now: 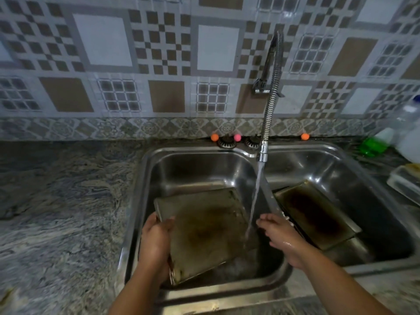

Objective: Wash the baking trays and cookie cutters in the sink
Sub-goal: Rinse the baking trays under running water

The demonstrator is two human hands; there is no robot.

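Head view — left hand (154, 242) clamps the stained grey metal baking tray (204, 230), tilted in the steel sink's (268, 198) left basin; right hand (281, 237), fingers spread and empty, beside the water stream (254, 201). Second dark-stained tray (316, 214) leans in the right basin.

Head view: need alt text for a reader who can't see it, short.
A person's left hand grips a stained baking tray, tilted in the left basin of a double steel sink, while the open right hand reaches into the water stream from a coiled faucet. A second, darker tray leans in the right basin.
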